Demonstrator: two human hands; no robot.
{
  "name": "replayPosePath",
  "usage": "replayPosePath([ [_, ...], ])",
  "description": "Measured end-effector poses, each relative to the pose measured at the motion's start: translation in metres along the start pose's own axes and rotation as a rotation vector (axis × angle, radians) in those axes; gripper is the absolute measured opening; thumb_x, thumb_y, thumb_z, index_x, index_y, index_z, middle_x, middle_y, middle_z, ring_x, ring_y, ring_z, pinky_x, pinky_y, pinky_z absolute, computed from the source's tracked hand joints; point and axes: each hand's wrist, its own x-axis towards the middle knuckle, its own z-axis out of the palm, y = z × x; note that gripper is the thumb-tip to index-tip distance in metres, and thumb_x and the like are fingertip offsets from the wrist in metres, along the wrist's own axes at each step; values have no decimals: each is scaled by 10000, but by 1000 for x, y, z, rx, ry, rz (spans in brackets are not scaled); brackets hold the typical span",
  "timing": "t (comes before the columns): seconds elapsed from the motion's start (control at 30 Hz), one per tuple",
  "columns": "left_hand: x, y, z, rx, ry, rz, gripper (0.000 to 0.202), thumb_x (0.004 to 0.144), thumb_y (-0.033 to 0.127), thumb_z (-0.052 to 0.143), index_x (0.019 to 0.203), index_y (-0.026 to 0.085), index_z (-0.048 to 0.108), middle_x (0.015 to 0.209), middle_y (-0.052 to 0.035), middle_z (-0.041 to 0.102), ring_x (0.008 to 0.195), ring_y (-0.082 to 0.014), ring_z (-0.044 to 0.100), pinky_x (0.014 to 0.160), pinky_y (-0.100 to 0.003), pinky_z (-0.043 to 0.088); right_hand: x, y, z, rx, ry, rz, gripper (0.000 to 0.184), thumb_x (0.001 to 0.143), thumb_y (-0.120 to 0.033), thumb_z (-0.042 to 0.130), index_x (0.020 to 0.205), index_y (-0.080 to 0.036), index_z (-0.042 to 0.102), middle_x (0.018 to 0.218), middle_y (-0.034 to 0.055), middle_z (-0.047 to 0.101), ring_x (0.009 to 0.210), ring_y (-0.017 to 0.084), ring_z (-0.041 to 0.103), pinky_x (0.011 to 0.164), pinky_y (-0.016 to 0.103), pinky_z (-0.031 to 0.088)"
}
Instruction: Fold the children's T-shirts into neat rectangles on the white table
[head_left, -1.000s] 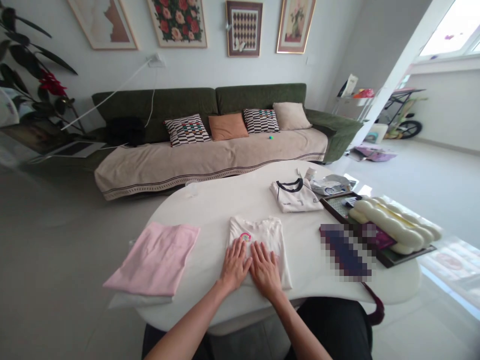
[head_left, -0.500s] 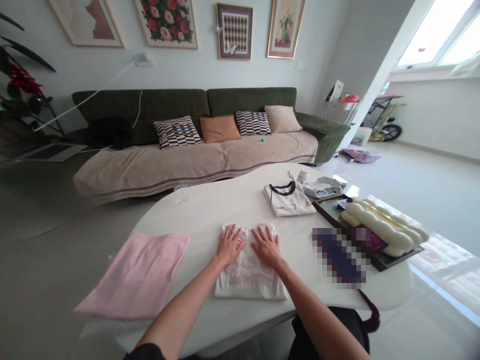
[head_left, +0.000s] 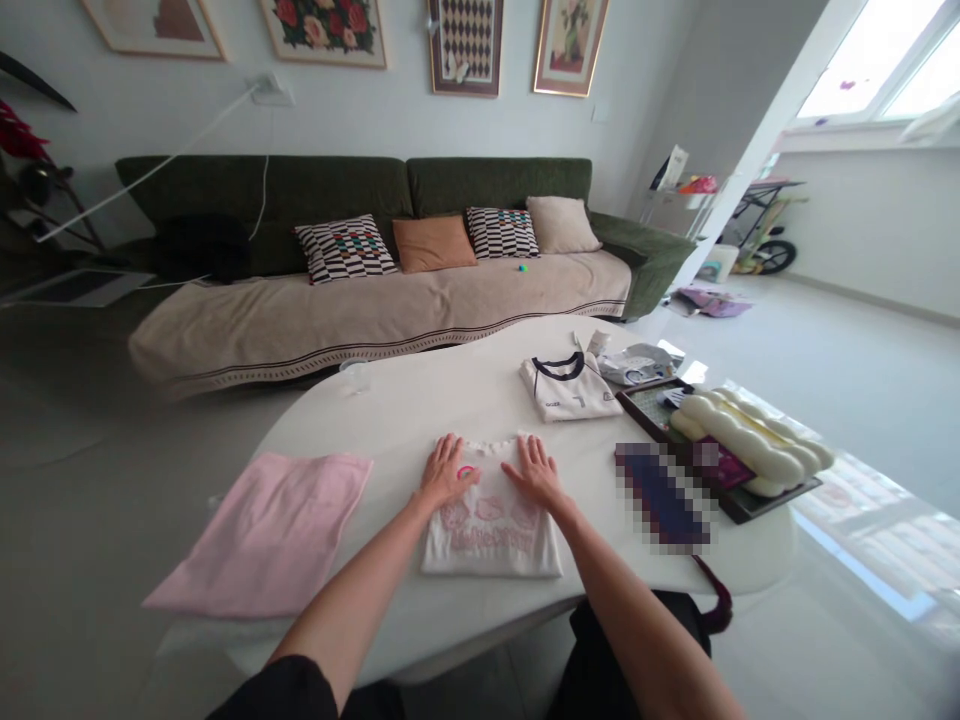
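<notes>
A white T-shirt (head_left: 491, 545) with a pink print lies folded into a neat rectangle at the near middle of the table. My left hand (head_left: 445, 474) rests flat on its upper left part, fingers stretched out, beside a small pink-red motif. On the upper right part lies my right hand (head_left: 537, 474), also flat with spread fingers. Left of my left arm is a pink folded cloth (head_left: 277, 535), its lower left corner reaching past the table edge. Beyond my right hand sits another folded white shirt (head_left: 576, 394) with a dark collar.
The white table (head_left: 405, 400) has a rounded edge. On its right stand a dark tray (head_left: 739, 513) with a cream puffy object (head_left: 750, 440), a blurred dark blue item (head_left: 664, 495) and a silvery packet (head_left: 637, 364). A clear cup (head_left: 355, 377) is at the far left. Behind is a green sofa (head_left: 495, 180).
My hands have slid apart toward the shirt's upper corners, uncovering more of the print. The whole view has shifted slightly, with things appearing a little higher and farther left.
</notes>
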Motion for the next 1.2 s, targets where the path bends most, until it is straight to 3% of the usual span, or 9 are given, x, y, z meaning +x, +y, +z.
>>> replayPosePath([
  [0.07,-11,-4,-3,-12,-10,-24,701,820,508,381,1350,63,271,1416,-177,267,1316,-258,210,1048,-378,229,-17,6,-3,-3,-5,25,721,851,-539,270,1417,-152,47,1475,103,62,1347,210,11,1020,416,195],
  [0.17,-57,-8,6,14,115,-102,645,855,426,343,1351,23,251,1400,-210,280,1314,-261,211,1040,-399,242,-67,14,12,-19,31,68,697,867,-474,266,1415,-107,39,1473,122,34,1346,231,-17,1021,440,192],
  [0.3,-139,-3,25,47,225,-72,552,877,393,314,1357,122,286,1404,-151,308,1309,-255,232,1020,-446,266,-138,27,48,-85,160,32,621,889,-480,141,1412,-146,141,1469,65,126,1349,214,21,1052,455,117],
  [0.43,-181,10,19,40,253,-98,459,871,337,338,1261,119,441,1295,-156,454,1204,-252,404,965,-388,355,-169,35,51,-73,241,56,555,889,-410,196,1349,-121,309,1420,104,277,1321,236,181,1040,420,192],
  [0.6,-185,27,-3,22,111,-245,385,841,243,385,1179,121,522,1035,-136,601,947,-218,576,805,-298,453,-171,29,33,46,267,104,303,850,-291,320,1037,-173,527,1052,134,577,984,238,537,863,328,387],
  [0.8,-177,37,-12,-84,-17,-349,414,799,243,467,1189,106,485,1008,-155,631,925,-244,602,775,-307,448,-165,19,24,330,186,206,180,783,-220,404,927,-170,499,807,97,601,828,237,588,703,298,404],
  [0.9,-175,36,-16,-359,-38,-442,355,761,228,512,1104,134,514,922,-104,654,860,-210,617,728,-273,454,-159,25,21,566,104,256,154,725,-258,472,853,-181,507,672,35,588,712,211,587,642,279,393],
  [1.03,-178,39,-33,-974,-216,-595,280,731,279,519,975,148,557,794,-49,647,647,-159,600,560,-244,449,-151,37,13,717,1,235,107,647,-285,504,659,-179,508,562,-9,544,583,156,544,542,235,369],
  [1.2,-195,52,-53,-1514,-332,-575,456,660,261,554,1113,221,527,1026,-34,626,859,-172,597,668,-258,478,-164,51,-2,962,-142,225,161,644,-307,454,726,-176,503,628,-19,558,579,125,536,506,208,390],
])
